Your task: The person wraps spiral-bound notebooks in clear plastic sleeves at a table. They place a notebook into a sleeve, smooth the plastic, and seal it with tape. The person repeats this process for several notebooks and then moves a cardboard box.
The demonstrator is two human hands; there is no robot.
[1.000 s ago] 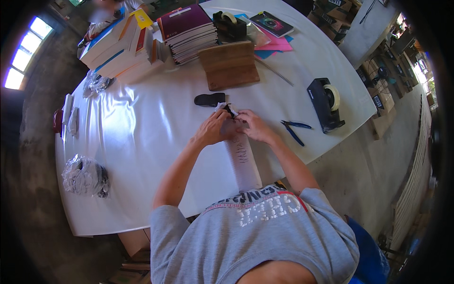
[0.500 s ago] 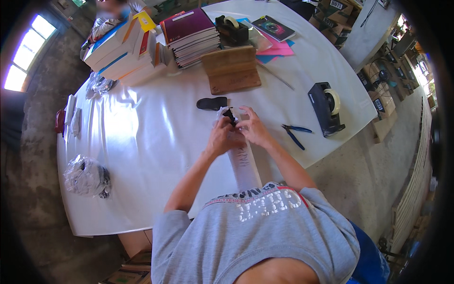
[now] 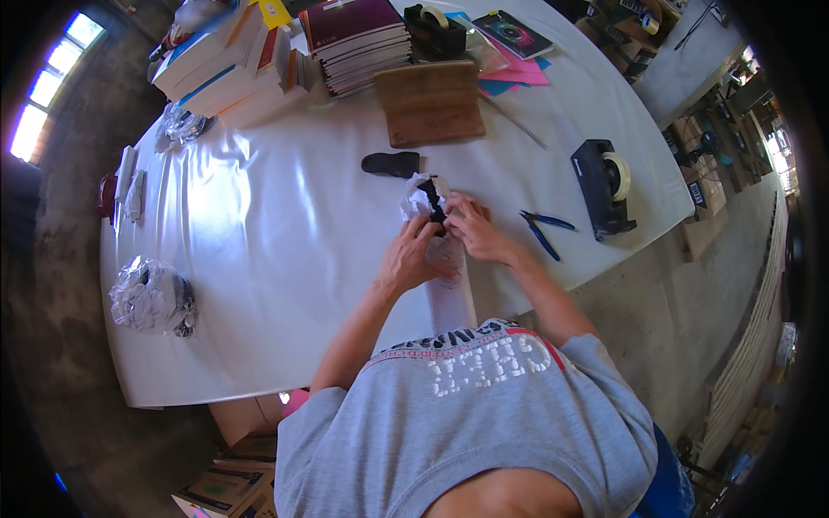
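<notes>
At mid-worktop [image 3: 285, 224], left hand [image 3: 417, 257] and right hand [image 3: 473, 228] together pinch a small black part [image 3: 434, 204] in clear wrap [image 3: 416, 197]; firm, close fingertip grip advisable.

White table [image 3: 285, 216]: book stacks [image 3: 285, 47] at far edge, brown board [image 3: 429, 104] in front, two black tape dispensers [image 3: 604, 186] [image 3: 432, 19], blue-handled pliers [image 3: 542, 231] right, bagged bundle [image 3: 151, 296] left, cardboard boxes [image 3: 237, 457] underneath.

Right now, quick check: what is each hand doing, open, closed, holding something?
Left hand: closed on the small black item and white wrapping.
Right hand: fingers pinching the same bundle.
</notes>
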